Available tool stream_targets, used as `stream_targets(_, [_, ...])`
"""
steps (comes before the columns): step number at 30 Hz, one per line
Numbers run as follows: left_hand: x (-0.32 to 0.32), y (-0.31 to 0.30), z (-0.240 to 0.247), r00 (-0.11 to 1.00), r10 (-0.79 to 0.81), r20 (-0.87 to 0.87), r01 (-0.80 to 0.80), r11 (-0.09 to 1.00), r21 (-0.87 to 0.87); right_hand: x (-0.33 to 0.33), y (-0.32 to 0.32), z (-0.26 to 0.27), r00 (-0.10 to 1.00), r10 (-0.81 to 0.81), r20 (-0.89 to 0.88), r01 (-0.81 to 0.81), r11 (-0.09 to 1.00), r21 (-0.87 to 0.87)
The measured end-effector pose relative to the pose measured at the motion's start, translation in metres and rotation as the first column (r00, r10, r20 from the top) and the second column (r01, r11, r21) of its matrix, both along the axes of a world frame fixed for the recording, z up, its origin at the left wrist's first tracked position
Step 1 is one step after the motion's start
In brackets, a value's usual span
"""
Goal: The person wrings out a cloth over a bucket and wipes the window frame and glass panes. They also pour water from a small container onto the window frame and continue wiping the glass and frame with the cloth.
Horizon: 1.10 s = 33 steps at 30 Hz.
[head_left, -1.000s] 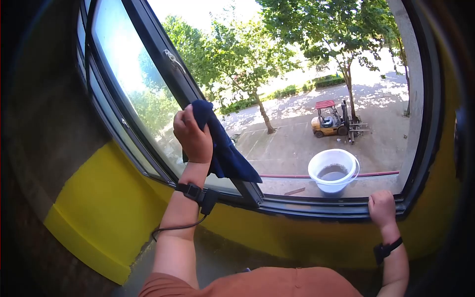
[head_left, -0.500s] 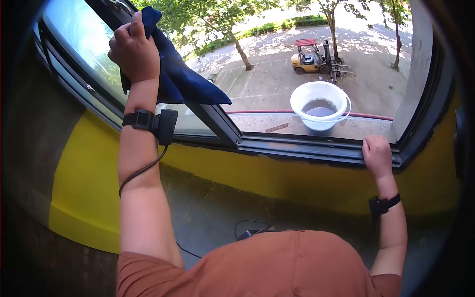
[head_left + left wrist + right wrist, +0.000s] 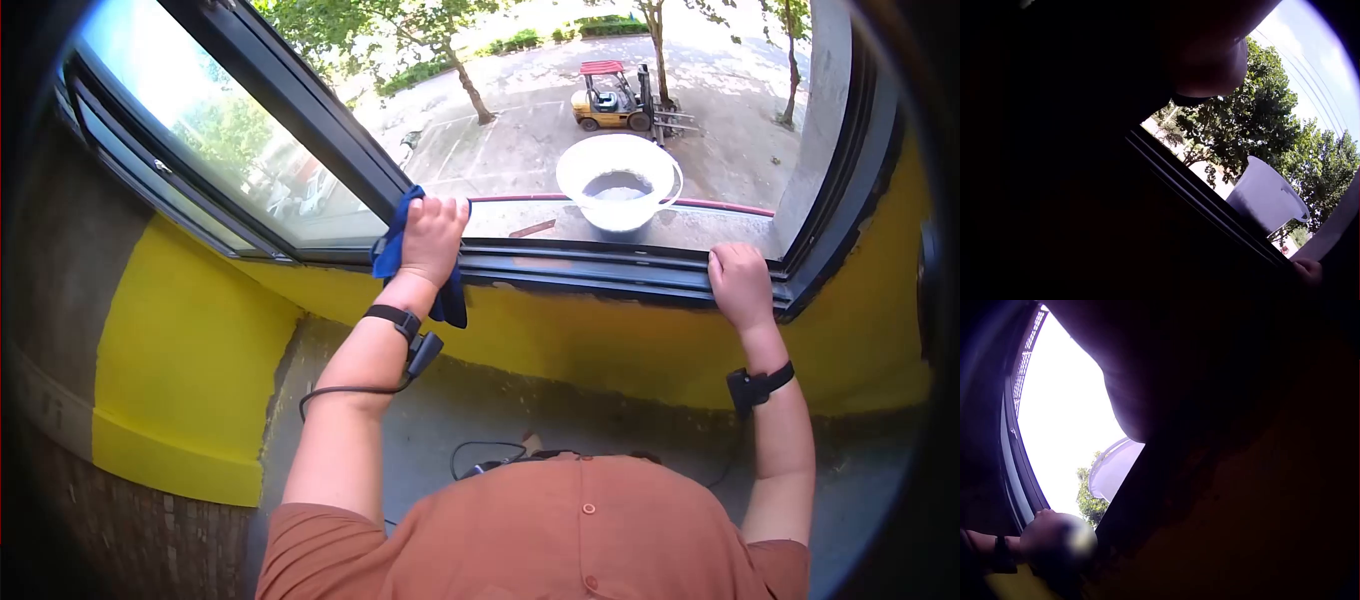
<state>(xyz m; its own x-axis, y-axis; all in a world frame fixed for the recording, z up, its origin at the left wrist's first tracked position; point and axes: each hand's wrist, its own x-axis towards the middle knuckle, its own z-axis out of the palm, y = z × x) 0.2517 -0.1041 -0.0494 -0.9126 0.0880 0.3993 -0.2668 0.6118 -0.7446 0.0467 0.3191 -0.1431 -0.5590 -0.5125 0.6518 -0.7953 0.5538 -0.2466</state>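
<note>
The step in hand looked to be wiping the window sash (image 3: 320, 120) at its lower corner; the next move likely called for firm pressure and a slide along the frame. The blue cloth (image 3: 391, 243) lay under the left hand (image 3: 432, 240), bunched against the sash's lower end, the fingers curled over it and a loose end hanging below. The right hand (image 3: 742, 285) gripped the lower window frame (image 3: 590, 272), near the bucket (image 3: 612, 216).
</note>
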Motion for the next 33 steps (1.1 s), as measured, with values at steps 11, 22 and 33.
stream_targets(11, [0.043, 0.021, 0.051, 0.962, -0.238, -0.132, 0.27, 0.904, 0.332, 0.002, -0.001, 0.001, 0.999, -0.022, -0.044, 0.023, 0.999, 0.026])
stream_targets(22, [0.048, -0.013, 0.172, 0.784, -0.159, -0.6, 0.18, 0.983, -0.026, -0.003, -0.004, -0.002, 0.998, -0.033, -0.045, 0.036, 0.997, 0.066])
stream_targets(33, [0.047, -0.003, -0.005, 0.905, -0.033, -0.424, 0.169, 0.942, 0.288, -0.008, -0.003, -0.006, 0.996, -0.086, 0.027, 0.083, 0.991, 0.106])
